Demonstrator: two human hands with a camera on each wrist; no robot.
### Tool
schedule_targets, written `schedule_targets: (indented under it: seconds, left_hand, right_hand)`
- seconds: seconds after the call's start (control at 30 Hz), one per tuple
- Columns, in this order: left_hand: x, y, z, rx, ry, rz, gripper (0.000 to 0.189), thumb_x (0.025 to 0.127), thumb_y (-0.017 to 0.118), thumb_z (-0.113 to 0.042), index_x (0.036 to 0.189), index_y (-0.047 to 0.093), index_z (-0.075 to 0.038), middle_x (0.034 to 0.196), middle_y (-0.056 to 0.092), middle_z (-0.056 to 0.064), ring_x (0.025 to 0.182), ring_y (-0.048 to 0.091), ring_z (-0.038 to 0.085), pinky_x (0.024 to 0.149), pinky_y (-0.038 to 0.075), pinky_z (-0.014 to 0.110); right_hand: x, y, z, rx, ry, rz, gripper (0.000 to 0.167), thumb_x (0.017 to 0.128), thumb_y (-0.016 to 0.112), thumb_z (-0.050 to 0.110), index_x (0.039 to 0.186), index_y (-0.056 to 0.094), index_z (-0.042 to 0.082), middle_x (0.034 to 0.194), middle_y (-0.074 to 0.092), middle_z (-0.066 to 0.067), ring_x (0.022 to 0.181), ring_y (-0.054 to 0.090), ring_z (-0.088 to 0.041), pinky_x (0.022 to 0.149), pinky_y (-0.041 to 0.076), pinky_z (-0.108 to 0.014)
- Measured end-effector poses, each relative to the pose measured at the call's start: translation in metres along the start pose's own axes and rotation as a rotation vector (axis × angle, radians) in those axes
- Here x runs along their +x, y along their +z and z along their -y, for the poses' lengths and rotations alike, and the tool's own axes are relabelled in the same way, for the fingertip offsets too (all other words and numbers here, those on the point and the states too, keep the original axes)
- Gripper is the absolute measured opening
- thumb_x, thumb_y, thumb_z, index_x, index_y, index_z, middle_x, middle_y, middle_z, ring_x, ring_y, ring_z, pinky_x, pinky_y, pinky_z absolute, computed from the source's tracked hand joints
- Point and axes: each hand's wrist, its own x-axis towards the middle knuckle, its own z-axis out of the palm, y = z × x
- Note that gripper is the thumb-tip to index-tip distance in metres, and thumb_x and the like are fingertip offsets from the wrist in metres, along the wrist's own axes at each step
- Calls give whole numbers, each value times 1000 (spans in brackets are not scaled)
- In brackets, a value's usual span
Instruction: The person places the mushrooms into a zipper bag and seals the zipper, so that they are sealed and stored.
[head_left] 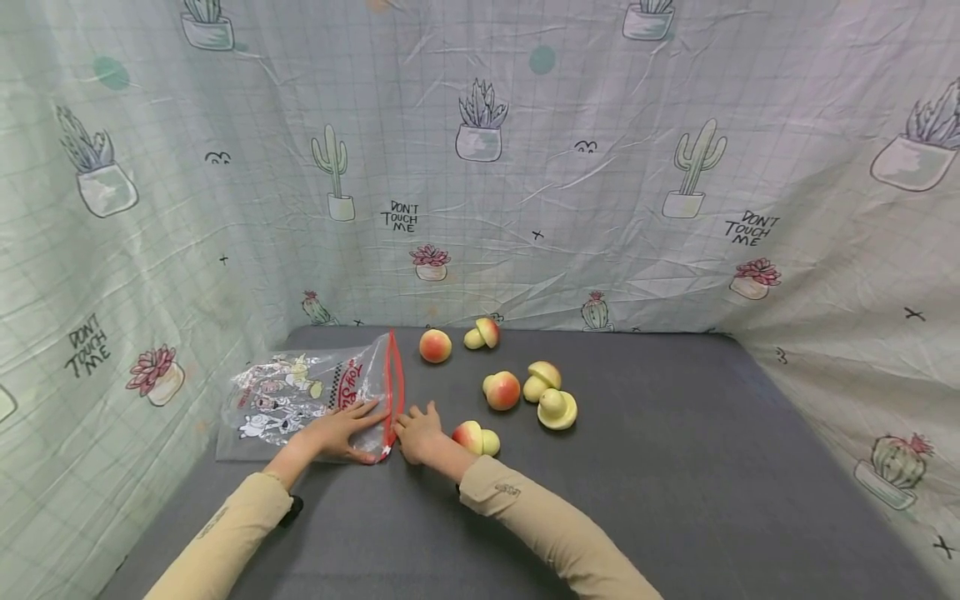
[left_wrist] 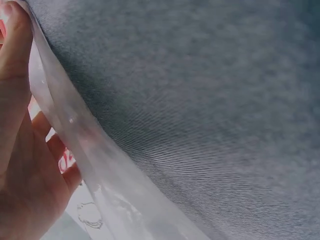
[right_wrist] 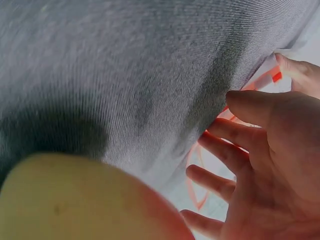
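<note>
A clear plastic zip bag (head_left: 281, 400) with cartoon figures and a red-edged mouth (head_left: 397, 379) lies flat on the dark table. My left hand (head_left: 339, 433) rests on it with fingers spread, its thumb by the lower corner of the mouth. From the other side my right hand (head_left: 420, 433) reaches the red edge, fingertips touching it and the other fingers loosely spread. Close to that wrist is a yellow and red toy mushroom (head_left: 476, 439); in the right wrist view part of its smooth surface (right_wrist: 75, 200) fills the lower left corner.
More toy mushrooms lie behind and to the right: one pair (head_left: 557, 408) close together, one in the middle (head_left: 501, 392), one tilted at the back (head_left: 482, 333). A round red-yellow piece (head_left: 435, 346) is beside the bag's mouth. A printed curtain (head_left: 525, 275) encloses the table (head_left: 675, 467).
</note>
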Motion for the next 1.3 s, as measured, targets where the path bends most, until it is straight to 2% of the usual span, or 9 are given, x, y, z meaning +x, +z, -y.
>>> schedule_targets:
  seconds: [0.3, 0.47, 0.57, 0.73, 0.87, 0.97, 1.07, 1.2, 1.3]
  left_hand:
    - [-10, 2, 5, 1, 41, -32, 76, 72, 63, -50, 133, 41, -10, 140, 33, 21, 127, 27, 46, 96, 25, 64]
    - [-15, 5, 10, -1, 44, -63, 74, 72, 62, -52, 131, 45, -10, 138, 36, 22, 126, 30, 45, 94, 27, 65]
    - [-15, 6, 11, -2, 35, -76, 68, 75, 60, -50, 129, 47, -11, 137, 38, 21, 125, 32, 45, 93, 29, 65]
    - [-5, 6, 8, 21, 19, -154, 43, 88, 48, -37, 119, 56, -8, 126, 50, 19, 115, 47, 40, 90, 38, 57]
    - [8, 7, 2, 53, -28, -222, 36, 92, 43, -31, 118, 57, -11, 114, 56, 16, 104, 54, 37, 83, 44, 52]
    - [16, 7, -3, 93, -54, -223, 37, 91, 45, -34, 123, 55, -18, 108, 55, 13, 96, 54, 33, 73, 46, 51]
    - [23, 9, -7, 149, -20, -217, 37, 88, 49, -37, 122, 55, -24, 102, 51, 11, 86, 51, 26, 65, 46, 45]
    - [27, 11, -10, 178, 18, -207, 38, 86, 52, -38, 122, 55, -26, 109, 50, 14, 91, 50, 26, 67, 47, 45]
    - [28, 12, -11, 203, 14, -200, 39, 87, 51, -39, 124, 54, -26, 116, 49, 16, 99, 51, 30, 68, 48, 47]
  right_hand:
    - [-2, 1, -2, -91, -59, -16, 40, 93, 37, 35, 133, 34, 38, 142, 27, 23, 134, 21, -3, 107, 27, -33]
    - [-2, 2, -5, -71, -91, -94, 36, 92, 38, 42, 127, 41, 36, 135, 38, 20, 128, 30, -3, 105, 30, -34]
    - [-2, 3, -6, -53, -93, -133, 34, 91, 40, 44, 123, 44, 35, 131, 43, 20, 123, 35, -3, 104, 32, -33]
    - [-3, 6, -8, -53, -77, -137, 37, 90, 41, 44, 127, 43, 35, 132, 42, 22, 122, 36, -1, 103, 32, -31]
    - [-3, 5, -9, -96, -81, -113, 41, 91, 40, 43, 132, 39, 37, 134, 39, 23, 124, 34, -1, 105, 30, -31]
    - [-4, 5, -11, -116, -95, -113, 39, 91, 40, 42, 130, 42, 36, 133, 40, 22, 124, 33, -1, 105, 29, -32]
    - [-4, 4, -14, -134, -111, -128, 35, 91, 40, 41, 125, 48, 36, 130, 44, 21, 123, 34, -1, 106, 29, -33]
    - [-6, 5, -17, -137, -122, -127, 34, 90, 41, 43, 121, 51, 35, 128, 47, 18, 125, 33, -2, 106, 28, -34]
    - [-8, 6, -19, -123, -117, -123, 36, 89, 42, 47, 121, 52, 35, 128, 48, 17, 126, 33, -3, 106, 28, -34]
